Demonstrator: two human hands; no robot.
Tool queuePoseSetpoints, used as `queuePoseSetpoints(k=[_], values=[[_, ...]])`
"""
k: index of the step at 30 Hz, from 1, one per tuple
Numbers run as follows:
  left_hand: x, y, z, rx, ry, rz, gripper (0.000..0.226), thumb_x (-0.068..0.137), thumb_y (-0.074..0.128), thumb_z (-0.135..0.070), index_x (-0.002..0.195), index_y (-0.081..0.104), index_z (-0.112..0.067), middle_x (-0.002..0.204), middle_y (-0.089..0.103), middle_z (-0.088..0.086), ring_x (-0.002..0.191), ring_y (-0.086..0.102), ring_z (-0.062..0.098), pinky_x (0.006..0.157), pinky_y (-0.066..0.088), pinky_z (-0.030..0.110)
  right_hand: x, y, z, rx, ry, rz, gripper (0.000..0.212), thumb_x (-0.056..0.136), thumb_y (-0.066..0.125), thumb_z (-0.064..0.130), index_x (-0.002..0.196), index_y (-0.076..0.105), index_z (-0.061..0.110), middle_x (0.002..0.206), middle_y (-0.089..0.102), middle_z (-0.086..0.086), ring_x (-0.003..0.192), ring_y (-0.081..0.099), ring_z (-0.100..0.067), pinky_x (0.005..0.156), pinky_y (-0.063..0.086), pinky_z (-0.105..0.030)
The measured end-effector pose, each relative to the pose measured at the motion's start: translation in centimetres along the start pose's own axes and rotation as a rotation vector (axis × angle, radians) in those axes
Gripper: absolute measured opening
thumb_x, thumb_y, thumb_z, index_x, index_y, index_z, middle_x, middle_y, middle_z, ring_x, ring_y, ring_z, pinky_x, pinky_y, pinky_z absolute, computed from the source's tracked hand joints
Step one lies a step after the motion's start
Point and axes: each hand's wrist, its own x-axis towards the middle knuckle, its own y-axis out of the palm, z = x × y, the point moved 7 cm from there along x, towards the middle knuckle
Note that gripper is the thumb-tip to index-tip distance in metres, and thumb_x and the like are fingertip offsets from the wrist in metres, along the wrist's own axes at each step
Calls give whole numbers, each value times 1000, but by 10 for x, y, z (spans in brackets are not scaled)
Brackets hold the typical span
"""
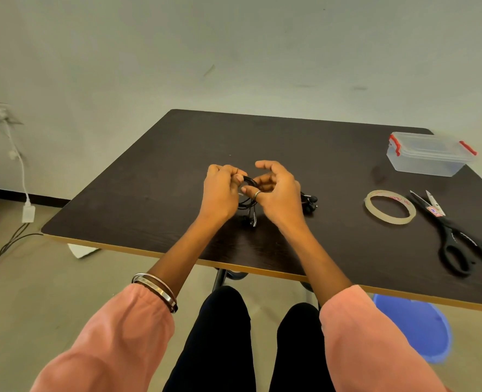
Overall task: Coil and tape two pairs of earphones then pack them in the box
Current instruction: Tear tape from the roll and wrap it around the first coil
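Likely the black earphones (pixel 249 183) could spring loose if either grip slackens before tape holds the loops, since the tape roll (pixel 389 206) lies well right of the hands, with the box (pixel 427 158) beyond it. Left hand (pixel 221 190) has its fingers curled, pinching the coil's top; right hand (pixel 275 190) pinches the cord loosely, its other fingers spread, while 2 earbuds (pixel 310 203) rest on the table (pixel 149 193) just right of it.

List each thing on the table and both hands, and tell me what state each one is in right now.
Left hand: pinching the earphone cable.
Right hand: fingers curled on the cable.
Earphone cable: partly coiled between the hands.
Earbuds: lying on the table.
Box: lid closed.
Tape roll: lying flat, untouched.
Scissors: blades slightly open.
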Motion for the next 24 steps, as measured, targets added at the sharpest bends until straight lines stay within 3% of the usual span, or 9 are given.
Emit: queuePoseSetpoints(k=[2, 3, 6, 9, 12, 14, 16, 20, 24], values=[[1, -1, -7, 50, 67, -20, 30, 93, 49, 0, 87, 54, -28, 110, 51, 12, 94, 47, 20, 75, 33, 10, -1, -1, 0, -17, 11, -43, 56, 73, 82, 20, 123, 55, 17, 76, 62, 10, 66, 61, 5, 61, 47, -5], [1, -3, -10, 58, 72, -59, 32, 94, 47, 1, 83, 49, -30, 104, 50, 6, 91, 47, 14, 73, 36, 9, -2, -2, -1, -17, 17, -61, 57, 73, 82, 19, 123, 54, 18, 75, 62, 10, 66, 61, 5, 60, 47, -5], [2, -3, -1, -3, -25, -156, 14, 94, 43, 6, 99, 54, -1, 84, 55, -11, 70, 54, -6, 66, 47, 11, -6, 0, -3, -24, 35, -90, 60, 75, 80, 15, 127, 50, 20, 78, 63, 7, 75, 63, -3, 66, 49, -10], [0, 1, -8, -91, 3, -79, 19, 94, 47, 3, 98, 62, -9, 99, 53, -1, 88, 58, 7, 79, 54, 23, -9, 3, -7, -6, 63, -87, 56, 79, 75, 11, 127, 49, 21, 81, 66, 4, 85, 65, -13, 75, 54, -24], [-4, -2, -8, -279, -38, -67, 21, 95, 48, 0, 95, 63, -15, 92, 63, 0, 82, 64, 11, 74, 55, 23, -10, 3, -10, 15, 80, -90, 53, 80, 76, 13, 125, 50, 22, 84, 67, 1, 86, 66, -15, 77, 57, -33], [-6, -2, -6, -404, -47, -52, 19, 96, 49, -1, 96, 63, -13, 87, 65, -3, 74, 66, 2, 68, 53, 15, -10, 2, -10, 24, 77, -98, 52, 79, 77, 14, 124, 51, 23, 86, 67, 1, 86, 66, -14, 76, 57, -32], [-7, -1, -4, -472, -48, -5, 19, 96, 49, 0, 98, 64, -11, 86, 67, -2, 73, 67, 0, 69, 54, 17, -10, 1, -10, 28, 65, -102, 52, 79, 77, 14, 124, 52, 23, 88, 67, 2, 85, 66, -11, 74, 57, -26], [-9, 0, -3, -509, -22, 49, 22, 95, 49, 2, 100, 65, -12, 93, 68, 5, 85, 67, 14, 78, 57, 32, -13, 1, -9, 72, 31, -83, 52, 79, 76, 8, 123, 53, 22, 87, 69, 2, 82, 68, -4, 70, 53, -13], [-10, 1, -1, -531, -27, 56, 26, 95, 51, 0, 116, 56, -14, 89, 67, 11, 85, 68, 22, 82, 56, 35, -15, 1, -9, 111, 36, -76, 52, 79, 75, 6, 125, 53, 19, 87, 70, -1, 82, 69, -5, 73, 56, -19]])
